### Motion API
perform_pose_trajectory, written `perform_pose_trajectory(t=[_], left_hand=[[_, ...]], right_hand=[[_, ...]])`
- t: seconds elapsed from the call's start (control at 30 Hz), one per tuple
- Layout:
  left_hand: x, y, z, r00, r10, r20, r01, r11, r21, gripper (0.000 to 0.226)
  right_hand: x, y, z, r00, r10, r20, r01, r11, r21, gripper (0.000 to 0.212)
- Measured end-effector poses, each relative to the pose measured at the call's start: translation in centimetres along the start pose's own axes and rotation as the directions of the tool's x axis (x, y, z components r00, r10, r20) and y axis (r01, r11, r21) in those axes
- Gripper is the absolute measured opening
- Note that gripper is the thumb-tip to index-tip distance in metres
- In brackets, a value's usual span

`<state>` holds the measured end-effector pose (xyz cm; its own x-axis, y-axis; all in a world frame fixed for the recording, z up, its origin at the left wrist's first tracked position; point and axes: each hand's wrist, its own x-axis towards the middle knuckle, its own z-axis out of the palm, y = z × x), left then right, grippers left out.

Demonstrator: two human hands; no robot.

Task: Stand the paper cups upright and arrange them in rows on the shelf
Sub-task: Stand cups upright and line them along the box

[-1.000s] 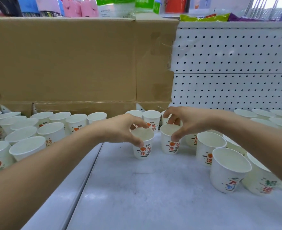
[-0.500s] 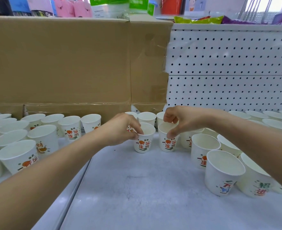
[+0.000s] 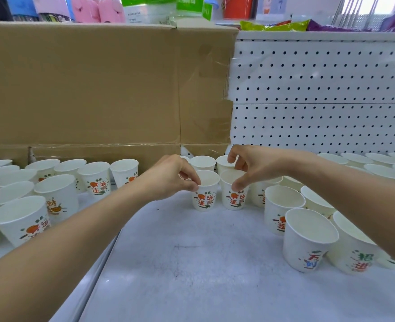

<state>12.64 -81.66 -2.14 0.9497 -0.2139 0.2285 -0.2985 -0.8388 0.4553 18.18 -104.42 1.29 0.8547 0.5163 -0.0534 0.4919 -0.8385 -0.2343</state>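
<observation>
Nearest: matte pale-grey shelf [image 3: 191, 263], lightly scuffed, with a seam running down its left side. Near right: tapered white paper cups with rolled rims, all upright; the closest cup [image 3: 308, 242] is printed in blue and red. Near left: a denser cluster of cups [image 3: 22, 224] with orange print, also upright. Mid-shelf: my left hand [image 3: 168, 177] pinches the left rim of the left-hand cup [image 3: 205, 196], thumb and forefinger curled on it. My right hand [image 3: 254, 168] arches over the right-hand cup [image 3: 234, 198], thumb on its near wall under the rim, the other fingers curled over the far side. Both cups are upright, side by side; can't tell if the walls touch. Behind them is a back row of cups [image 3: 203, 162]. Farthest: creased, taped brown cardboard [image 3: 87, 89] and white perforated pegboard [image 3: 319, 94].
</observation>
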Motion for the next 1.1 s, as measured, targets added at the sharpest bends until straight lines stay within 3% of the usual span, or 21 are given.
perform_pose_trajectory(t=[0.5,0.63,0.77,0.87,1.1], left_hand=[[-0.1,-0.3,-0.2,1.0,0.012,-0.023,-0.01,0.995,0.098,0.015],[-2.5,-0.6,-1.9,0.997,0.041,-0.061,-0.032,0.99,0.135,0.028],[-7.1,-1.3,-4.5,0.994,0.049,-0.101,-0.026,0.976,0.217,0.031],[-11.3,-3.7,-7.8,0.99,-0.017,-0.137,0.057,0.954,0.294,0.03],[-20.6,-9.3,-16.4,0.919,-0.342,-0.196,0.381,0.9,0.211,0.024]], right_hand=[[0.1,0.1,0.1,0.998,-0.028,-0.057,0.025,0.998,-0.057,0.063],[-0.1,-2.6,-0.1,0.954,-0.162,-0.254,0.149,0.986,-0.07,0.037],[0.2,-8.1,1.2,0.9,-0.33,-0.285,0.34,0.94,-0.014,0.026],[0.8,-12.6,3.0,0.871,-0.447,-0.204,0.454,0.891,-0.013,0.029],[3.8,-22.8,7.2,0.772,-0.615,-0.162,0.634,0.765,0.112,0.037]])
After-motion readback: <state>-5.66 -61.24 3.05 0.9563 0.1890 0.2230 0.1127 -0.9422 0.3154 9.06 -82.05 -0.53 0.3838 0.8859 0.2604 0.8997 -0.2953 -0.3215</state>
